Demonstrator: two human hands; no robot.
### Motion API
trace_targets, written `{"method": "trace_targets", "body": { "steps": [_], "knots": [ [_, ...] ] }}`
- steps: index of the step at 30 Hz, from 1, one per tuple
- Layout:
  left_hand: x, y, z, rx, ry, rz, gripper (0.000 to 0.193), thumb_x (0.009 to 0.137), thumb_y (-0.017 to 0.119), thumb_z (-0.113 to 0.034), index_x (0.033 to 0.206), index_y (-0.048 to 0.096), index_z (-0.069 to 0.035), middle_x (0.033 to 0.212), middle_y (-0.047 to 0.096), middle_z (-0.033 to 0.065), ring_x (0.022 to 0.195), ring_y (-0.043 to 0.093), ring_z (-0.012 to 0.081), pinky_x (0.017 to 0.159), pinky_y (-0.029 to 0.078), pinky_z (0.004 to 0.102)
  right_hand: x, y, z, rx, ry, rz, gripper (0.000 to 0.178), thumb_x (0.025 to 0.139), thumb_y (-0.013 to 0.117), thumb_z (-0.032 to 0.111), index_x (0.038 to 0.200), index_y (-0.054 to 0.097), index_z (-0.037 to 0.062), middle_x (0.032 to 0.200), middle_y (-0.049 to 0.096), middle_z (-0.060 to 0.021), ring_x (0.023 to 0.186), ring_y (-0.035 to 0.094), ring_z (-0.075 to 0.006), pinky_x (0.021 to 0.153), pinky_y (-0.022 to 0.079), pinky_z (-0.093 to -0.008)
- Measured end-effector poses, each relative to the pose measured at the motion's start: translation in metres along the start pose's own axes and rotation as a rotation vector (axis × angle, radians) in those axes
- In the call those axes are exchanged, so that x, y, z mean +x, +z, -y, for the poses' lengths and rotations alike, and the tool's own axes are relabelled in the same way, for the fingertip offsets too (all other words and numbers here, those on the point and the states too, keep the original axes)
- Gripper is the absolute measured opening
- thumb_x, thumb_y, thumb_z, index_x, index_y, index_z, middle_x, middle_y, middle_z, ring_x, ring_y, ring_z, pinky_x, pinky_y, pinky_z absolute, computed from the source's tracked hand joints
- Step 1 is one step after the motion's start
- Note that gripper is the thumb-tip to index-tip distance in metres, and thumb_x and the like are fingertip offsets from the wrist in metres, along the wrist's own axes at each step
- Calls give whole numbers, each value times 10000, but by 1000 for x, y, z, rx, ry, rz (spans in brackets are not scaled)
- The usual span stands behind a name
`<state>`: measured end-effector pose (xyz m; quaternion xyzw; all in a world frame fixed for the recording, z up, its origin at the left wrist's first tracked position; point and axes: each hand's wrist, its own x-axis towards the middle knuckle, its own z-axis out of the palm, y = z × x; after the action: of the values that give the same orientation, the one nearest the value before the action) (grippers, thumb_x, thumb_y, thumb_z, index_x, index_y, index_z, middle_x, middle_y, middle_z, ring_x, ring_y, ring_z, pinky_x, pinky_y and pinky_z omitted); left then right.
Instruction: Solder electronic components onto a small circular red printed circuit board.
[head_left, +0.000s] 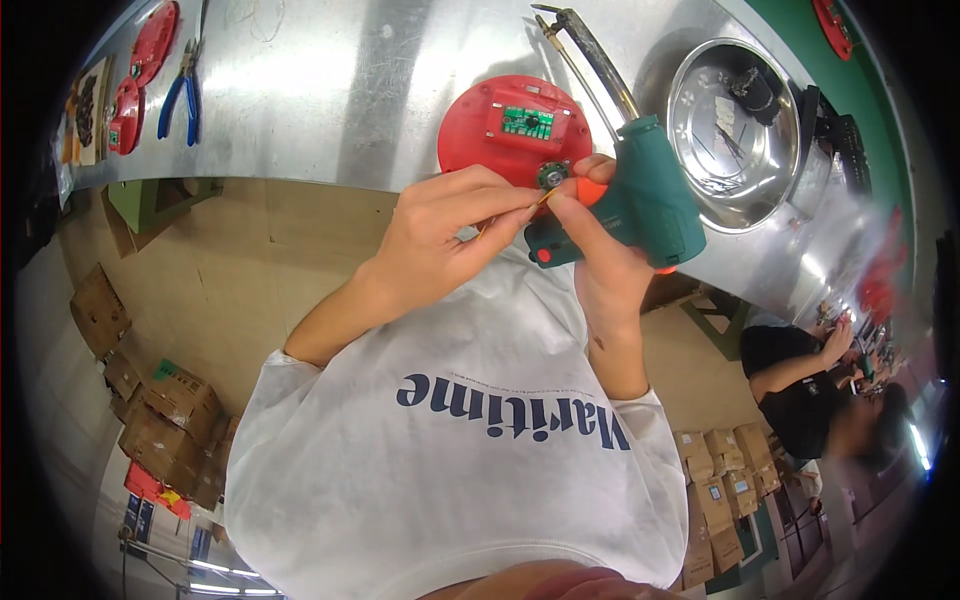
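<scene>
1. Head view, centre top: round red plastic disc (478, 135), smooth and glossy, flat on the near edge of the metal bench, with a small green circuit board (527, 123) set in a raised red housing.
2. Just below the board, at the disc's near rim: a small round dark part (551, 175), close to both sets of fingertips.
3. Left hand (440, 225): fingers curled, thumb and forefinger pressed together on a thin yellowish wire (541, 200) aimed at that round part.
4. Right hand (600, 255): wrapped around the grip of a teal plastic soldering gun (640, 190), forefinger near its orange trigger; long dark metal barrel angled up and left across the bench.
5. Right of the gun: shiny round steel bowl (735, 135), dished and reflective, with a dark lump and small pale bits inside.
6. Far left on the bench: blue-handled pliers (185, 95) beside more red plastic pieces (150, 45).
7. Bench (330, 90): brushed sheet metal, streaked with glare, lightly scratched.
8. Below: white shirt with dark blue lettering across it, tan floor behind.
9. Left and lower right: stacks of brown cardboard boxes (165, 410), some with pale rectangular labels.
10. Right edge: another person in a black top (790, 385), arms raised to a work surface, blurred.
</scene>
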<state>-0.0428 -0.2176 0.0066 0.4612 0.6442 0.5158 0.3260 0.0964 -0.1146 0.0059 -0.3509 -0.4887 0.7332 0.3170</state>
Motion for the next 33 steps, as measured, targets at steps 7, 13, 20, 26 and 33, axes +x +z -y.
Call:
{"method": "trace_targets", "body": {
  "steps": [7,13,20,26,33],
  "knots": [
    [3,1,-9,11,16,27,166,794,660,32,957,683,13,778,675,72,636,620,128,537,455,234,0,5,2,51,14,6,408,716,626,-170,1077,543,0,1021,543,-84,988,555,-186,844,483,-304],
    [4,3,-14,-47,-191,52,142,786,670,24,927,676,17,789,681,85,620,626,147,541,459,240,1,3,-1,57,44,-10,430,713,617,-174,1097,531,-1,1031,536,-90,990,549,-188,841,483,-303],
    [3,3,-4,112,90,10,137,782,671,35,919,678,22,807,688,111,653,658,187,571,491,254,0,-2,-1,95,37,30,434,711,627,-172,1097,526,-1,1039,533,-101,966,558,-190,851,478,-310],
    [1,11,-8,125,62,-71,157,759,683,61,913,684,31,824,691,129,690,667,195,584,509,256,-3,0,0,104,97,-42,381,732,622,-145,1071,531,3,1047,543,-113,885,588,-192,835,476,-309],
    [2,15,-8,57,80,-116,120,759,692,34,874,674,4,770,662,96,588,619,185,499,472,271,-5,1,8,323,273,-72,263,797,608,-54,1047,554,7,1052,569,-120,858,600,-188,710,448,-274]
  ]
}}
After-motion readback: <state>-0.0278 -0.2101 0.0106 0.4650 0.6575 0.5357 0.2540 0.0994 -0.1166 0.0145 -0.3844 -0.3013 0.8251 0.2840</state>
